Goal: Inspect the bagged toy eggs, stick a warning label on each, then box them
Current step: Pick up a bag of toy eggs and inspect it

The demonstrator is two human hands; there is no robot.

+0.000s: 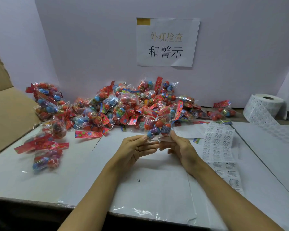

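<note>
Nearest you, your forearms are reaching out over the white paper-covered table point(40, 180), and you are holding one bag of toy eggs point(158, 127) up between both hands. Your left hand point(133, 148) is pinching the bag's lower left corner with thumb and fingertips, the other fingers lying loosely straight. Your right hand point(178, 145) is gripping the lower right edge, fingers curled behind the film.

The risk, as I judge it: you are holding only the thin clear edge, so the slick film could be slipping out and the eggs dropping.

Just right of your right fingers, the strip of warning labels point(221, 147) is lying flat. Left of your left fingers, a few bags point(45, 147) are lying loose. Beyond your fingertips, the pile of bags point(123, 105) is waiting against the wall. Far left, the cardboard box point(7, 114) is showing only a flap; I cannot tell what it holds. Far right, the label roll point(265, 104) is unwinding toward you.
</note>
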